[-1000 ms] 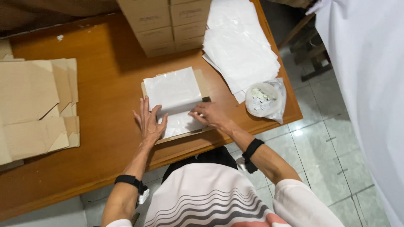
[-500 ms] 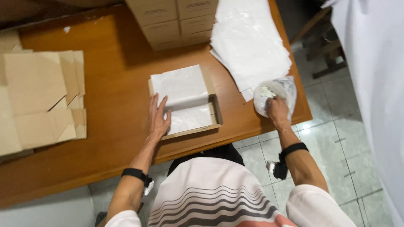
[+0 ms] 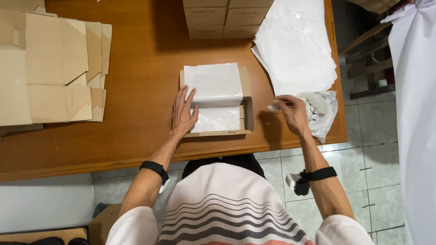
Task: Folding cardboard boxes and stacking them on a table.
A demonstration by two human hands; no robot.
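An open shallow cardboard box [image 3: 245, 119] lies on the wooden table [image 3: 141, 90], lined with white paper [image 3: 213, 84] that covers most of it. My left hand [image 3: 183, 113] rests flat on the box's left edge and the paper. My right hand [image 3: 292, 111] hovers just right of the box, pinching a small pale item [image 3: 273, 107] between its fingertips. Beside that hand lies a clear plastic bag [image 3: 321, 111] of small parts, at the table's right edge.
A loose stack of white sheets [image 3: 295, 45] lies at the back right. Closed cardboard boxes [image 3: 225, 17] stand at the back centre. Flattened cardboard blanks [image 3: 50, 68] cover the left side. Tiled floor [image 3: 372, 136] and a white cloth [image 3: 415, 113] are at the right.
My right hand went from the box to the plastic bag, then came back leftward holding a small pale item. My left hand stayed on the box.
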